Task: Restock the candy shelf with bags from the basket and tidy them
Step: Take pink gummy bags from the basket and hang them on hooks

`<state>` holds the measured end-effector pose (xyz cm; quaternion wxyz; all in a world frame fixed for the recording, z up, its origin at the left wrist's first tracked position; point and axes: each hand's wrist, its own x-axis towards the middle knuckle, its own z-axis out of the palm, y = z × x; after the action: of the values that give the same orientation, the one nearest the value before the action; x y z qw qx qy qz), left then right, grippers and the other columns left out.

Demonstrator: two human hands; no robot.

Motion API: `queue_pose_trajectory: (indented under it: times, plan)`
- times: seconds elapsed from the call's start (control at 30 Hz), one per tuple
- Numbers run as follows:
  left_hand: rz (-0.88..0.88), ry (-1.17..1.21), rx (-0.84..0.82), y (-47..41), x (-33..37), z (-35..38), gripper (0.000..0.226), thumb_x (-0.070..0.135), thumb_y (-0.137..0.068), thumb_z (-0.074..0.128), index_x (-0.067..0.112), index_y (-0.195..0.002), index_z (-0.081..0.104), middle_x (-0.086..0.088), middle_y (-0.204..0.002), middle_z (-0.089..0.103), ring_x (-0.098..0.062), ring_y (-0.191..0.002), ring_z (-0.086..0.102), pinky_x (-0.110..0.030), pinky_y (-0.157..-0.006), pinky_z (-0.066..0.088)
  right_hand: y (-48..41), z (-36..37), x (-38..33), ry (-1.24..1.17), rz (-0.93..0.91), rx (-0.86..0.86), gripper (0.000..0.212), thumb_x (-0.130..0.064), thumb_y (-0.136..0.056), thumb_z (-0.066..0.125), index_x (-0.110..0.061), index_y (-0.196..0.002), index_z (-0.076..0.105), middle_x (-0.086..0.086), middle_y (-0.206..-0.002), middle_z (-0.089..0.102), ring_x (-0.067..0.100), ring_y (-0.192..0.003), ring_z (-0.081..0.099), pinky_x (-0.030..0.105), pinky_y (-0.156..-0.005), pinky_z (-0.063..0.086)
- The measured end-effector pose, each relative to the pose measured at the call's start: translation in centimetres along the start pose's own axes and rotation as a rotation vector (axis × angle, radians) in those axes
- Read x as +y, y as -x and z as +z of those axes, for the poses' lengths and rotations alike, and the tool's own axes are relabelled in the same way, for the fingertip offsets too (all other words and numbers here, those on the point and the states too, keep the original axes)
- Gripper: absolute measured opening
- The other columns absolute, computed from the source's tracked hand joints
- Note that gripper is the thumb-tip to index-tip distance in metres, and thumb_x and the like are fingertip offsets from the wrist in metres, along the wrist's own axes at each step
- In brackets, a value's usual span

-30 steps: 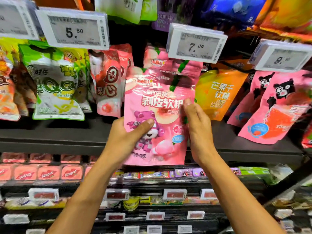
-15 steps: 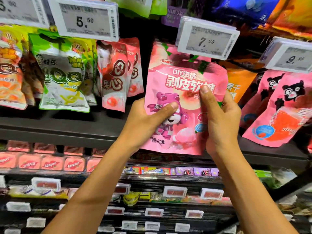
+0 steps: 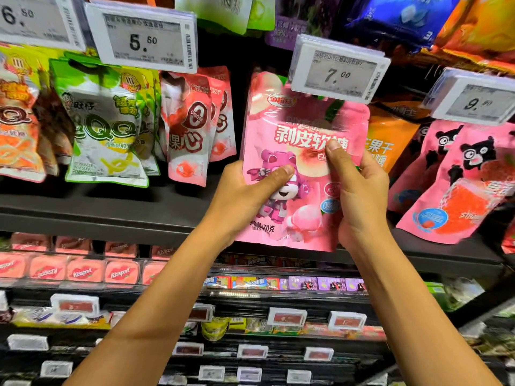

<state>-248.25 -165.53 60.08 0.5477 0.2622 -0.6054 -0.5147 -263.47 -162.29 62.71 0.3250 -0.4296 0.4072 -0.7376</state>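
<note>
From my head camera, I grip the pink candy bag (image 3: 303, 168) with both hands: my left hand (image 3: 245, 196) holds its left edge, thumb across the front, and my right hand (image 3: 359, 190) holds its right edge. The bag is upright under the 7.00 price tag (image 3: 338, 69), above the dark shelf (image 3: 111, 215), between red bags (image 3: 195, 126) and an orange bag (image 3: 390, 137).

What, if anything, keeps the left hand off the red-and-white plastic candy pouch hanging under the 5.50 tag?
Probably yes: the red-and-white plastic pouch hangs uncovered just up-left of the left hand, but that hand grips the pink glossy candy bag.
</note>
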Motion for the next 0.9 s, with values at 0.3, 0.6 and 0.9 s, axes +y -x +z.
queue_pose_trajectory:
  times: [0.3,0.6,0.9]
  plan:
    - [-0.014,0.013,0.039,-0.9,-2.1,-0.1,0.022,0.045,-0.077,0.072,0.032,-0.094,0.076,0.005,-0.097,0.077,-0.014,-0.095,0.072,-0.037,-0.089,0.055,-1.4,-0.2,1.5,0.031,0.012,-0.008,0.013,-0.023,-0.087,0.07,-0.016,-0.098,0.072,0.001,-0.088,0.076,0.013,-0.078,0.072,0.025,-0.065,0.055]
    - [-0.054,-0.031,0.102,-2.8,-3.5,-0.2,0.004,0.035,-0.082,0.073,0.037,-0.081,0.076,0.009,-0.085,0.077,-0.007,-0.081,0.073,-0.022,-0.067,0.055,-3.1,0.5,2.8,0.171,0.011,0.057,0.007,-0.017,-0.091,0.066,-0.018,-0.085,0.065,-0.015,-0.058,0.063,-0.001,-0.052,0.056,0.015,-0.048,0.044]
    - [-0.211,0.028,0.089,-6.3,-4.6,-0.8,0.008,0.026,-0.079,0.075,0.022,-0.085,0.076,-0.007,-0.087,0.077,-0.022,-0.082,0.074,-0.035,-0.078,0.06,-6.0,1.3,4.4,0.197,0.006,0.059,0.008,-0.024,-0.09,0.068,-0.016,-0.09,0.066,-0.003,-0.076,0.07,0.001,-0.062,0.062,0.017,-0.054,0.05]
